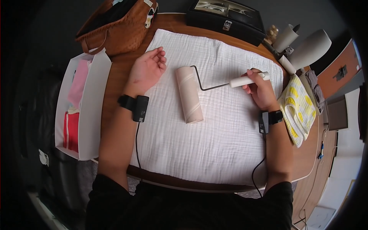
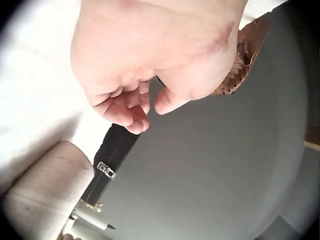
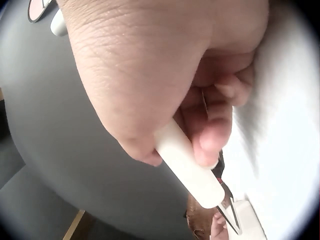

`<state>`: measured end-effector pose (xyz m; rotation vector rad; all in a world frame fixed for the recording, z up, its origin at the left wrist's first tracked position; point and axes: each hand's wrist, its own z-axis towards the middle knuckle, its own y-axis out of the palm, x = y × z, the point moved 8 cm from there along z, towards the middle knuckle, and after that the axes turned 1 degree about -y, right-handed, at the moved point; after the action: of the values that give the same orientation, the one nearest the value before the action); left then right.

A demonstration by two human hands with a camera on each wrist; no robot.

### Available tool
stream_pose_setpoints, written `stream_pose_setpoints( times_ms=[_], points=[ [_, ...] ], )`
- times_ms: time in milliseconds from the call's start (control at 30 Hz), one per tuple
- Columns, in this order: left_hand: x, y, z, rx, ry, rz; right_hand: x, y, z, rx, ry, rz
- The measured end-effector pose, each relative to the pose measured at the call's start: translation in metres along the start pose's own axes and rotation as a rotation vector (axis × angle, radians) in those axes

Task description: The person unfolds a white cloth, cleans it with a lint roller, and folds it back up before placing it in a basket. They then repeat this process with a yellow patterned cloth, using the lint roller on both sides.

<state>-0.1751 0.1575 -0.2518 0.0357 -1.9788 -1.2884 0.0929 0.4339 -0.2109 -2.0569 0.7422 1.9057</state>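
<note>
My right hand [image 1: 262, 93] grips the white handle [image 3: 187, 167] of a lint roller between thumb and fingers. A bent black wire [image 1: 205, 88] joins that handle to the roller's pale, beige-pink cylinder [image 1: 189, 96], marked with spiral seams. The cylinder lies lengthwise over a white crinkled cloth [image 1: 226, 142] spread on the table. Left of it, my left hand [image 1: 150, 68] is held palm up above the cloth's edge, fingers loosely curled and nothing in them. In the left wrist view, the thumb and fingertips of that hand [image 2: 150, 55] stand apart.
A white box [image 1: 91, 115] with folded pink and red cloths stands at the left, a brown woven bag [image 1: 119, 34] behind it. At the back sits a black glasses case [image 1: 230, 28]. A yellow-and-white folded cloth [image 1: 299, 109] and a white pen holder [image 1: 285, 37] are at the right.
</note>
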Motion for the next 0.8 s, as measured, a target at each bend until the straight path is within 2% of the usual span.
stream_pose_setpoints(
  times_ms=[100, 200, 267, 333, 400, 467, 500, 533, 600, 633, 667, 767, 800],
  points=[
    [0.003, -0.001, -0.001, -0.004, -0.019, -0.069, -0.004, -0.017, 0.001, 0.157, -0.112, 0.049],
    [0.003, -0.001, -0.002, -0.002, -0.03, -0.081, -0.007, -0.08, 0.013, 0.366, -0.215, 0.172],
    [0.003, -0.001, -0.002, -0.002, -0.032, -0.073, -0.005, -0.119, 0.015, 0.409, -0.275, 0.344],
    [0.002, -0.001, -0.001, -0.003, -0.036, -0.066, -0.006, -0.137, 0.013, 0.443, -0.306, 0.301],
    [0.0, -0.001, 0.001, -0.019, -0.044, -0.051, -0.013, -0.121, 0.005, 0.462, -0.306, 0.25],
    [-0.001, -0.002, 0.001, -0.016, -0.043, -0.038, -0.004, -0.094, 0.01, 0.284, -0.272, 0.13],
    [-0.002, -0.002, 0.0, -0.005, -0.041, -0.033, -0.013, -0.053, -0.001, 0.252, -0.267, 0.111],
    [-0.002, -0.002, 0.0, 0.004, -0.041, -0.025, -0.01, -0.029, 0.001, 0.097, -0.234, 0.023],
    [-0.001, -0.005, 0.001, 0.0, -0.028, -0.015, -0.011, 0.018, -0.011, -0.007, -0.074, -0.161],
    [-0.001, -0.006, 0.001, -0.002, -0.022, -0.01, -0.008, 0.029, -0.012, -0.026, -0.067, -0.177],
    [-0.001, -0.004, 0.0, -0.005, -0.024, -0.01, -0.006, 0.034, -0.012, -0.045, -0.06, -0.193],
    [-0.002, -0.002, -0.002, 0.002, -0.031, -0.012, -0.01, 0.007, -0.002, 0.052, -0.175, -0.098],
    [-0.002, -0.002, -0.003, 0.011, -0.033, -0.011, -0.01, -0.015, 0.002, 0.162, -0.221, -0.021]
  ],
)
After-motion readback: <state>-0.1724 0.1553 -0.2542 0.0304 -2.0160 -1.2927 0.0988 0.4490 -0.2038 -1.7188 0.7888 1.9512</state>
